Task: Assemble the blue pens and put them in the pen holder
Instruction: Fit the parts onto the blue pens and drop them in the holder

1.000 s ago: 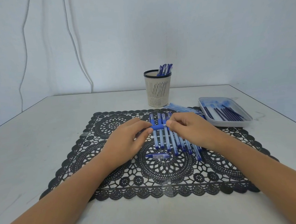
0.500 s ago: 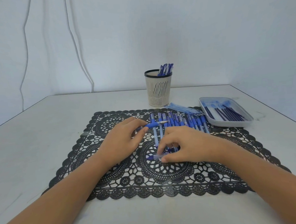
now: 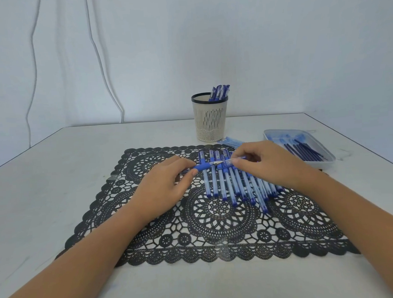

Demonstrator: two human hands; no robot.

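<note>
While left hand (image 3: 163, 187) fingers pinch a blue pen (image 3: 202, 166) by its grip, right hand (image 3: 267, 165) fingers pinch a cap (image 3: 230, 161) just beside the tip, over loose pens (image 3: 235, 184) on the mat (image 3: 219, 252). Pen holder (image 3: 210, 120) stands far centre on the counter (image 3: 56, 179).

A black lace mat (image 3: 218, 238) is lying on the worktop (image 3: 56, 183). A pen holder (image 3: 210, 123) is standing behind it, a tray (image 3: 326, 164) sitting by the right edge.

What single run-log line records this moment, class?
step: capping | left hand: grips pen, tip pointing right | right hand: pinches cap beside tip | pen holder: holds capped pens
</note>
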